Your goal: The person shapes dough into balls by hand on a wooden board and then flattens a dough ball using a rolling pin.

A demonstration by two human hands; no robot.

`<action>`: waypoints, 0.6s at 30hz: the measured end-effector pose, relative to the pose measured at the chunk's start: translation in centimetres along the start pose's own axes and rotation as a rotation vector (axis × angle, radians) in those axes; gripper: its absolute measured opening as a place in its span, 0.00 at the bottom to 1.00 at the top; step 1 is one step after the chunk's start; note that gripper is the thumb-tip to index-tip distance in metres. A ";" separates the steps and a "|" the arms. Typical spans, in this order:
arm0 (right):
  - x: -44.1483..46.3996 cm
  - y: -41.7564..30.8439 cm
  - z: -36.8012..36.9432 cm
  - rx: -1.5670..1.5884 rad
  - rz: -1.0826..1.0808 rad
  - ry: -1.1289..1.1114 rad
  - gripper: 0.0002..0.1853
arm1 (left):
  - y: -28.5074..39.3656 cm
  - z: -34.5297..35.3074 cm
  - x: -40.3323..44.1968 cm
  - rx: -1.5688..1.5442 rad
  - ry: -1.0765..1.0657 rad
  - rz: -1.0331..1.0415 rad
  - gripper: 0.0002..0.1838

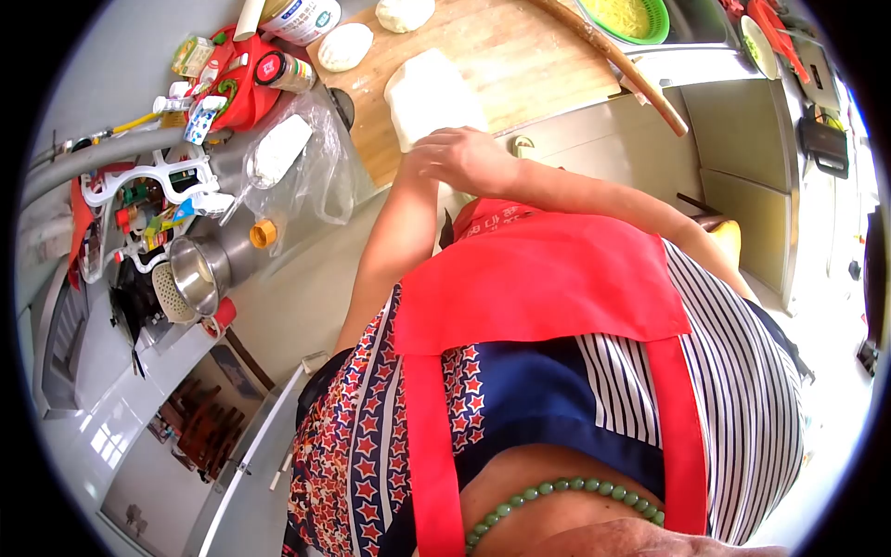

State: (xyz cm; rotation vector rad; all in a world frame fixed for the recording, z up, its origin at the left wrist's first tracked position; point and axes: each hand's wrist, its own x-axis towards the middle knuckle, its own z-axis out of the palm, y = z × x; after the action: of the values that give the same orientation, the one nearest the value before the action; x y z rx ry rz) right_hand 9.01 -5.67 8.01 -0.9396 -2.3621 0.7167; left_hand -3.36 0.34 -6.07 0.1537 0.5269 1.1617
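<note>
A flat, pale sheet of dough [432,97] lies near the front edge of the wooden board [520,65]. My right hand [473,160] is at the dough's near end, its bent fingers wrapped over my left hand and wrist [417,169]. Most of my left hand is covered, so its fingers do not show. Whether either hand presses on the dough cannot be seen. Farther back on the board sit two rounded dough lumps, one at the left [345,46] and another at the top edge [406,13]. A long wooden rolling pin [613,60] rests diagonally across the board's right side, overhanging its front.
A green basket [657,20] of yellow shreds stands at the back right. Left of the board are a clear plastic bag [325,176], a spice jar [283,71], a red basket [243,97] and a white tub [302,19]. A metal pot [200,274] stands farther left.
</note>
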 end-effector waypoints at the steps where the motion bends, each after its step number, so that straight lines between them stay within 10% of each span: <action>1: -1.0 0.6 -0.3 0.058 0.042 0.020 0.11 | 0.7 1.3 -0.6 0.836 0.026 0.271 0.21; 3: -3.2 2.3 -1.3 0.178 0.226 -0.005 0.11 | 3.6 10.9 -3.7 2.515 0.057 0.797 0.13; 10: -8.8 5.8 -3.5 0.711 0.985 0.177 0.14 | 0.8 14.0 -2.0 2.701 0.082 1.114 0.06; 18: -16.1 8.6 -8.5 1.165 1.187 0.605 0.16 | -7.0 24.2 -1.9 3.280 -0.135 1.129 0.11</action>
State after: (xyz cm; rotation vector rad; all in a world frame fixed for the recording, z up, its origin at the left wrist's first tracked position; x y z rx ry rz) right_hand 28.56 -9.58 4.92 -1.5295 -0.4266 1.6134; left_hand 13.34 -0.48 12.89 -2.1473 -1.0576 0.1645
